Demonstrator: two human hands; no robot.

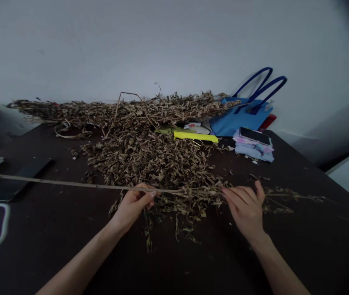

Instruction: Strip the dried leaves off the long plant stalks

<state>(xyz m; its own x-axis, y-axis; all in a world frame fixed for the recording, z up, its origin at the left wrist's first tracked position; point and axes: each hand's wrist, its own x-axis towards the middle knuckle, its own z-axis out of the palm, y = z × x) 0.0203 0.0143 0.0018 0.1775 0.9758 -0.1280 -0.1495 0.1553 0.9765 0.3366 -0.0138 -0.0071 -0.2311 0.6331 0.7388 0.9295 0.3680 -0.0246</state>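
A long dried plant stalk lies crosswise before me, bare on the left and leafy toward the right. My left hand is closed around its middle, thumb and fingers pinching it. Farther right, my right hand has its fingertips at the leafy part, the little finger raised; whether it grips the stem or leaves is partly hidden. Curled dry leaves hang from the stalk between my hands. Just behind it spreads a heap of loose dried leaves.
A bundle of dried stalks lies along the wall. At the back right are a blue bag, a yellow strip and a phone on folded cloth. A dark flat object lies left on the dark table.
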